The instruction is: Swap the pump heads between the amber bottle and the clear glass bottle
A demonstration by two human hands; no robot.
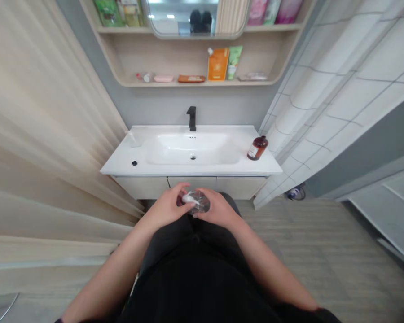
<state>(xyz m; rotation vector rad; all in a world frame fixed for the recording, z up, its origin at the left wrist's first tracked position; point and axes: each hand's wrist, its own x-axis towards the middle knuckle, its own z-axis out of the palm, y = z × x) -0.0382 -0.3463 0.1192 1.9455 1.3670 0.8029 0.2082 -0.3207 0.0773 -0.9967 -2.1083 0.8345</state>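
Observation:
In front of my lap, both hands hold a small clear bottle (203,206) with a white pump-like top (190,198). The bottle lies tilted, its top pointing left. The fingers of my left hand (171,202) curl around the white top. My right hand (217,207) wraps the see-through body from the right. Fingers cover part of the bottle, so its full shape cannot be made out. A brown bottle (257,148) with a pale label stands at the right of the white washbasin counter (188,169).
A black faucet (192,118) rises behind the basin. On the counter's left are a small black round piece (134,163) and a clear container (133,139). The shelf above holds an orange pouch (217,64) and a green tube (234,63). Curtains (70,134) hang at the left.

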